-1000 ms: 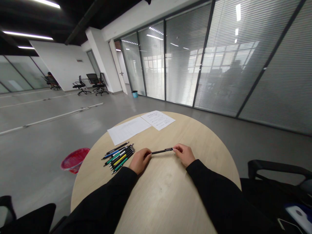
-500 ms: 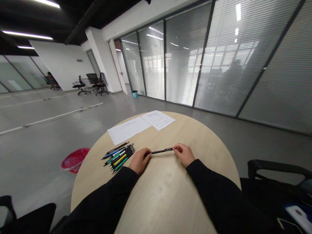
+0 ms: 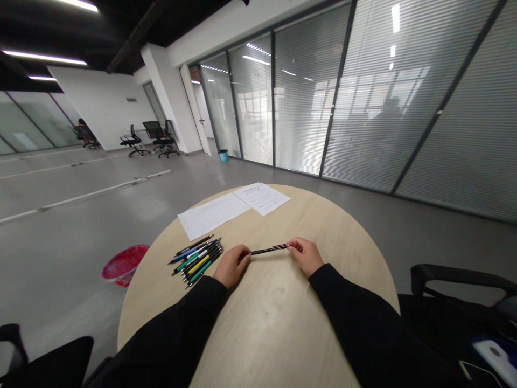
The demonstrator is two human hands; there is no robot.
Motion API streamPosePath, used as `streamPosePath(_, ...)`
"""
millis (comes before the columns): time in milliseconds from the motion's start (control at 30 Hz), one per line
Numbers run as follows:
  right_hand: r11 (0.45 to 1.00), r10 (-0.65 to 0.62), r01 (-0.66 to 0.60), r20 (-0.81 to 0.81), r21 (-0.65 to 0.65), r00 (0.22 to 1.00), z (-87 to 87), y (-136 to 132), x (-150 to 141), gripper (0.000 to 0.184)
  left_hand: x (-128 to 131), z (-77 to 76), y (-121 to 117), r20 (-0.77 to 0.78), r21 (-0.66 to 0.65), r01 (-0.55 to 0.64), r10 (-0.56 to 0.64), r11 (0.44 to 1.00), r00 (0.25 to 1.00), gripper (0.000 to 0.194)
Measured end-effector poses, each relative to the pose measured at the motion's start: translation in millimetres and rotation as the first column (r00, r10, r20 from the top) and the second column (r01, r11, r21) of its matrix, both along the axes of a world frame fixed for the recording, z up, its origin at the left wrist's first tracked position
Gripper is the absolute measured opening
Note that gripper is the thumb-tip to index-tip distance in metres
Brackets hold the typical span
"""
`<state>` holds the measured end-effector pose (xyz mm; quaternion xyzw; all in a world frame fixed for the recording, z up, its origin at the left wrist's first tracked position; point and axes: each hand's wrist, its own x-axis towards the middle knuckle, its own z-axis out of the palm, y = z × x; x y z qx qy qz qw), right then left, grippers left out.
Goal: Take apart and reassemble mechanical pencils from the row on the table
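Note:
A slim black pen (image 3: pixel 268 250) lies stretched between my two hands, low over the round wooden table (image 3: pixel 274 318). My left hand (image 3: pixel 233 266) pinches its left end between thumb and fingers. At the other end, the one with the clip, my right hand (image 3: pixel 306 255) holds the tip in a pinch. Just left of my left hand is a loose pile of pens (image 3: pixel 197 260) in black, blue, green, yellow and white, lying roughly side by side.
Two printed sheets, a left paper (image 3: pixel 214 215) and a right paper (image 3: pixel 262 198), lie at the table's far edge. A red bin (image 3: pixel 124 265) stands on the floor at left. A black chair (image 3: pixel 456 280) is close on the right, with phone-like objects on its seat.

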<state>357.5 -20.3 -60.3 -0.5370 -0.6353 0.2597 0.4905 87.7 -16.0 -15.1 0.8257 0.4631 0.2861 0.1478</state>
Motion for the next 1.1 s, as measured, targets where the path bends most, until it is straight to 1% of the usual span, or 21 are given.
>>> streamPosePath(500, 1.0, -0.003, 0.003, 0.012, 0.003, 1.0, 0.3, -0.6, 0.7, 0.017, -0.5, -1.7, 0.2, 0.005, 0.005, 0.007, -0.007, 1.0, 1.0, 0.016)
streamPosePath(800, 1.0, 0.008, -0.008, 0.01, -0.009, 1.0, 4.9, -3.5, 0.7, 0.016, -1.0, -2.0, 0.7, 0.008, 0.01, 0.007, -0.007, 1.0, 1.0, 0.014)
streamPosePath(1100, 1.0, 0.005, -0.005, 0.027, 0.004, 1.0, 1.3, -1.5, 1.2, 0.016, -2.0, -5.3, 2.1, 0.008, 0.013, 0.006, -0.006, 1.0, 1.0, 0.014)
